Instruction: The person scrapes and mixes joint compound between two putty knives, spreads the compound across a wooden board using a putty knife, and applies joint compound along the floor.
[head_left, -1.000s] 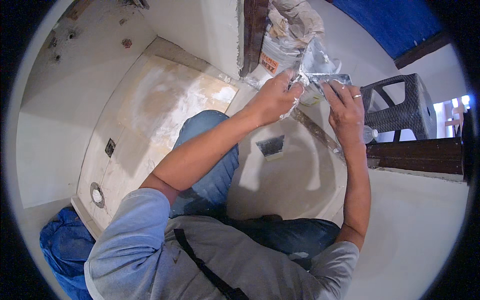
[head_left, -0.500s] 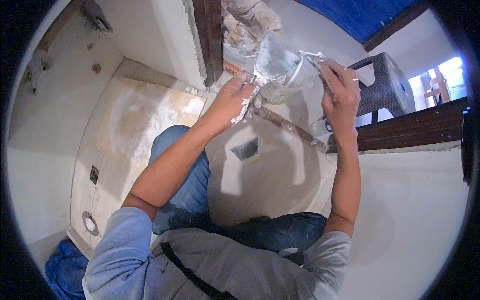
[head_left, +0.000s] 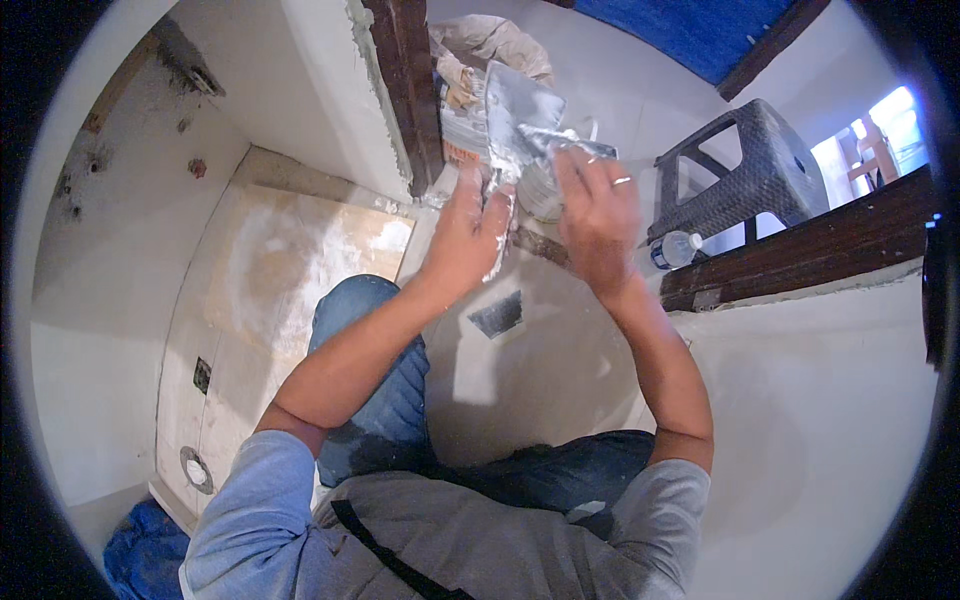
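My left hand (head_left: 465, 225) grips a broad metal putty knife (head_left: 510, 100), its blade upright and smeared with white paste, which also coats my thumb. My right hand (head_left: 600, 225), blurred by motion and wearing a ring, grips a second flat metal blade (head_left: 590, 148), laid against the first one. Behind both hands is a small pale bucket (head_left: 542, 200), mostly hidden. An open sack (head_left: 500, 40) in a container stands at the back, beside a dark wooden door jamb (head_left: 400, 90).
A dusty board (head_left: 270, 250) lies left of my bent knee (head_left: 355, 300). A dark plastic stool (head_left: 770, 170) and a clear bottle (head_left: 675, 250) are by a wooden threshold (head_left: 800, 250) at right. A square dark opening (head_left: 497, 313) is in the floor. Blue fabric (head_left: 145, 550) lies lower left.
My right hand has moved left, bringing its blade onto the left-hand knife. My left hand has shifted left and lower in view as the view turned, uncovering more stool and bottle.
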